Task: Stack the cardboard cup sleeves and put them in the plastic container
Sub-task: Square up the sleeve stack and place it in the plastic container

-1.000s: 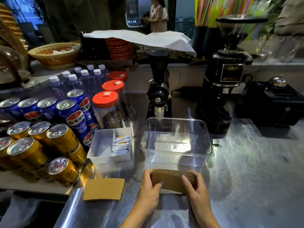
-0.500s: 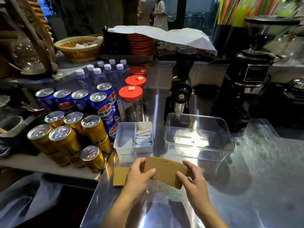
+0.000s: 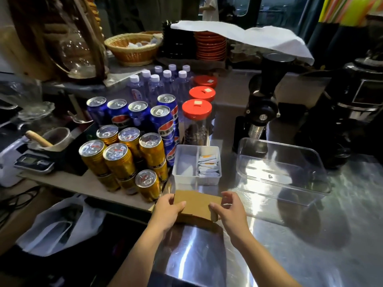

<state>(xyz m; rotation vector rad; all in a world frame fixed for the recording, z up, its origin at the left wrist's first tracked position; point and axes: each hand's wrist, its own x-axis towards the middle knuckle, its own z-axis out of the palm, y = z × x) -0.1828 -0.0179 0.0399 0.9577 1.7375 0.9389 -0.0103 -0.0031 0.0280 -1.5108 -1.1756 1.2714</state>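
A stack of brown cardboard cup sleeves [image 3: 196, 205] lies flat on the steel counter [image 3: 290, 245], just in front of the white divided tray. My left hand [image 3: 169, 210] grips its left end and my right hand [image 3: 230, 210] grips its right end. The separate sleeve that lay here is hidden under the stack. The clear plastic container [image 3: 281, 172] stands empty to the right, a hand's width away.
A white divided tray [image 3: 196, 164] with sachets sits behind the stack. Gold cans [image 3: 124, 158], blue cans [image 3: 163, 125] and red-lidded jars [image 3: 196, 112] crowd the left. Two black grinders [image 3: 261, 104] stand behind the container. The counter's left edge runs beside my left hand.
Both hands have carried the stack of sleeves left, away from the container, and set it down over the single sleeve that lay by the cans.
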